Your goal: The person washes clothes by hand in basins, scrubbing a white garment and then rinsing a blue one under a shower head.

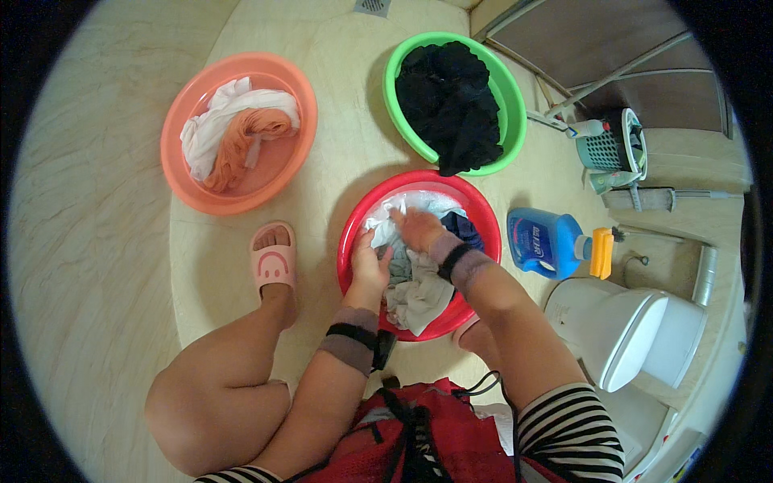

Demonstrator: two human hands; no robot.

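Note:
In front of me on the floor stands a red plastic basin [492, 241] with wet clothes and suds in it. My left hand [369, 265] is at its left side, fingers and thumb closed around a fold of white cloth [383, 228]. Over the same cloth lies my right hand [418, 228], bent inward with its fingertips against the fabric; its grip is partly hidden. Below the hands are a grey-green cloth [400, 265] and a beige garment [423, 293]. A navy cloth [462, 230] rests by the right wall, beside my right wrist.
An orange basin [181, 190] holds white and orange clothes [244, 136]. Black clothes [450, 102] fill a green basin [516, 121] touching the red one. To the right stand a blue detergent jug [537, 241], a yellow-orange brush [601, 253], a toilet [628, 338] and a basket [598, 150].

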